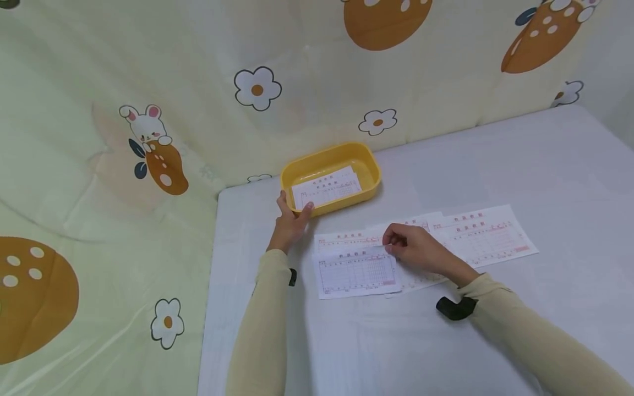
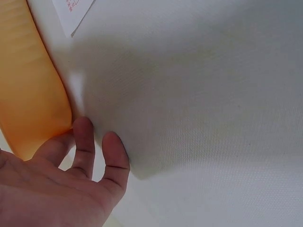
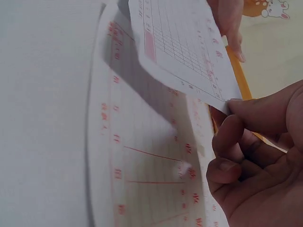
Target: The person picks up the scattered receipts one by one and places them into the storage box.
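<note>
Right hand (image 1: 413,250) pinches a printed form (image 1: 358,272) (corner lifted) near the yellow tray (image 1: 369,165); left hand (image 1: 289,223), fingers relaxed, steadies the tray's rim.

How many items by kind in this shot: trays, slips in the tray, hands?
Yellow rounded plastic tray: 1
White printed paper slips with red grid lines in the tray: 2 visible
Hands: 2, left hand touching the tray's near edge, right hand pinching a slip from the table
Total: 5
</note>
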`<state>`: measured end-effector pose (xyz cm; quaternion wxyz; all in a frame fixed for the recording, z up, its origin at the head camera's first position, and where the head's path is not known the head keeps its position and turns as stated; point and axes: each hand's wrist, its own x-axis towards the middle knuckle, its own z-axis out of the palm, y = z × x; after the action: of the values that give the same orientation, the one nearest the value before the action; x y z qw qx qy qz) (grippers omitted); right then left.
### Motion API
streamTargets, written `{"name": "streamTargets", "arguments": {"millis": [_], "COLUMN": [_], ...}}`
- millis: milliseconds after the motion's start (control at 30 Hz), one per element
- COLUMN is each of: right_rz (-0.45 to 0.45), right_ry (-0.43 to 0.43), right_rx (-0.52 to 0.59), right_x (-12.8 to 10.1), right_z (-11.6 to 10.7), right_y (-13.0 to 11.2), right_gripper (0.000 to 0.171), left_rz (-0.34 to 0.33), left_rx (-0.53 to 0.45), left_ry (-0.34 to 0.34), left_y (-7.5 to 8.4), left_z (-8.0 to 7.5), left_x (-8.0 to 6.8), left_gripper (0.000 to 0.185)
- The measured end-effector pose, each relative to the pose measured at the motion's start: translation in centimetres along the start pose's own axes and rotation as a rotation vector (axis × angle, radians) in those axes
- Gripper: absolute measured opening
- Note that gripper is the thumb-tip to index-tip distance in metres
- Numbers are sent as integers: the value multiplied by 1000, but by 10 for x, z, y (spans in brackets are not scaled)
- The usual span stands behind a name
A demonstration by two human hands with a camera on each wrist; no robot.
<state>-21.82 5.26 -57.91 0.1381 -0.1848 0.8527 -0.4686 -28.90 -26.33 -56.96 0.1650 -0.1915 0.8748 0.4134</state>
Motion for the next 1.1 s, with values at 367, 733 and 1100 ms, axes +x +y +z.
{"name": "streamTargets", "arguments": {"millis": [367,733,1100], "right_rz": [-10,15,0], "right_ry": [47,112,213], "right_rx": [34,12,81], "right_x": [18,45,99], "right_z": [-24,-49,-72], "right_y": [-10,-24,-53], "right_gripper": [9,7,8], "left_rz": [8,28,78], "left_rx": [10,-3,52], "left_ry": [3,8,28], "left_y": [0,-1,-14], "left_z": [-4,0,4], "left_x": [0,2,26], "left_gripper": [103,101,96]}}
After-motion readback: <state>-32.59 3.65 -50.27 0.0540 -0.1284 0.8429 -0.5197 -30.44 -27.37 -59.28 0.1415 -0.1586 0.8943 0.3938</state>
